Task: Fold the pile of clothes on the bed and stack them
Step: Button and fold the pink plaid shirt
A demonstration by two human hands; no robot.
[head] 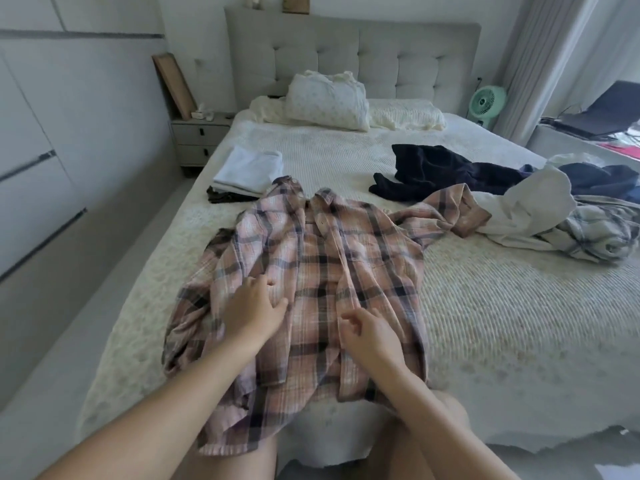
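Fingers of the right hand curl loosely at the placket, seemingly holding nothing; the left hand presses flat. The plaid shirt runs six to twelve, collar far; unfolded clothes lie toward two o'clock.

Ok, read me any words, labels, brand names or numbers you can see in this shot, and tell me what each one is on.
None can be read.
Plaid shirt: no tag or label shows.
Folded stack: no print visible.
Green fan: too small and blurred to show any marking.
Laptop: too blurred to tell.
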